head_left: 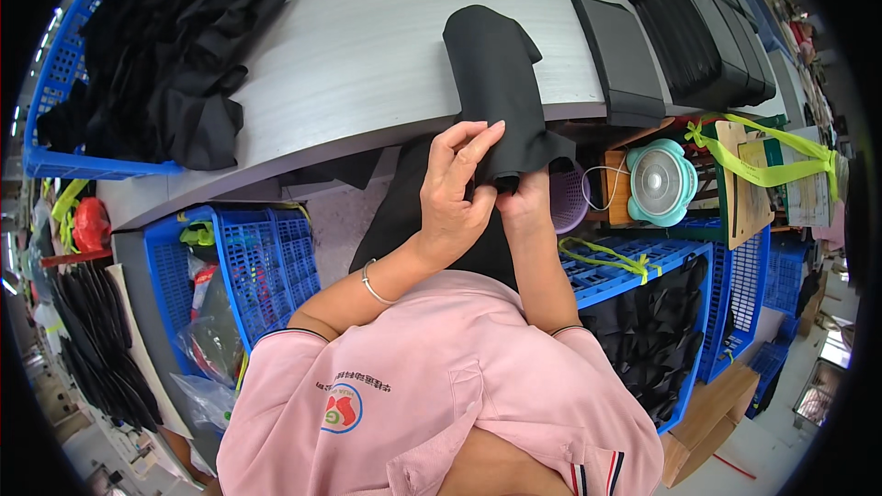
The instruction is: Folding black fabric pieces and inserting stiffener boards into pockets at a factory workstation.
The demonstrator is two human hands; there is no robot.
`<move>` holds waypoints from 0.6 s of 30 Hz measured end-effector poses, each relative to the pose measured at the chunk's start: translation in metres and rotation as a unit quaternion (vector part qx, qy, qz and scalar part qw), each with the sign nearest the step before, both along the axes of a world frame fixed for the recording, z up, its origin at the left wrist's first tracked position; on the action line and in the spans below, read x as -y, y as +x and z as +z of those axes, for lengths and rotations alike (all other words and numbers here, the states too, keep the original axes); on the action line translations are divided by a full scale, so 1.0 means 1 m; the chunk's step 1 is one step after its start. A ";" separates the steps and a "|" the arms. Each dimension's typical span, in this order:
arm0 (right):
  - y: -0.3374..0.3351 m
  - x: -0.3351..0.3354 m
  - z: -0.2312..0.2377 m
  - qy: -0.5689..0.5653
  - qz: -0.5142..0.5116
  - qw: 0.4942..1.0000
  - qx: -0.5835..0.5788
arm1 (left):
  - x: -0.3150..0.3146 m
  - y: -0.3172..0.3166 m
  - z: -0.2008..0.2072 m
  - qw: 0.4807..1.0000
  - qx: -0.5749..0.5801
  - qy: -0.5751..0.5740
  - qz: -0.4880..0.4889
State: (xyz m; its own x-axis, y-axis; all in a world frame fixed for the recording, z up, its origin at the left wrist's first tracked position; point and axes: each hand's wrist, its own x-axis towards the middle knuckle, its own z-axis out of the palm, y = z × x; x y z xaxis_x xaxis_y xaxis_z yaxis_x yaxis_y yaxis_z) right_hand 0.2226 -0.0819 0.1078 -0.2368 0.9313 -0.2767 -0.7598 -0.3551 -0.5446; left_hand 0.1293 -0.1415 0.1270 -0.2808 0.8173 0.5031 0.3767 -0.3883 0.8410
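A black fabric piece, shaped like a sleeve or tube, lies over the table's front edge with its near end in my hands. My left hand pinches the left side of that end, fingertips on top of the cloth. My right hand grips the same end from below, its fingers partly hidden inside or under the fabric. To the right on the table lies a flat folded black piece, apart from my hands.
The grey table curves in front of me. A blue basket heaped with black cloth stands left. Stacked black pieces lie far right. Below are a teal fan, a purple bin and blue crates.
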 end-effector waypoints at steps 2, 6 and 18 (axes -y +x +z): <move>-0.002 -0.001 -0.002 -0.007 -0.011 1.000 0.021 | 0.000 -0.001 -0.002 1.000 0.001 0.002 0.001; -0.007 -0.005 -0.016 -0.048 -0.027 0.998 -0.035 | 0.000 -0.004 -0.007 1.000 -0.004 0.020 -0.003; -0.016 -0.019 -0.026 0.041 -0.069 0.995 0.063 | 0.002 -0.022 -0.014 0.998 0.055 -0.018 -0.040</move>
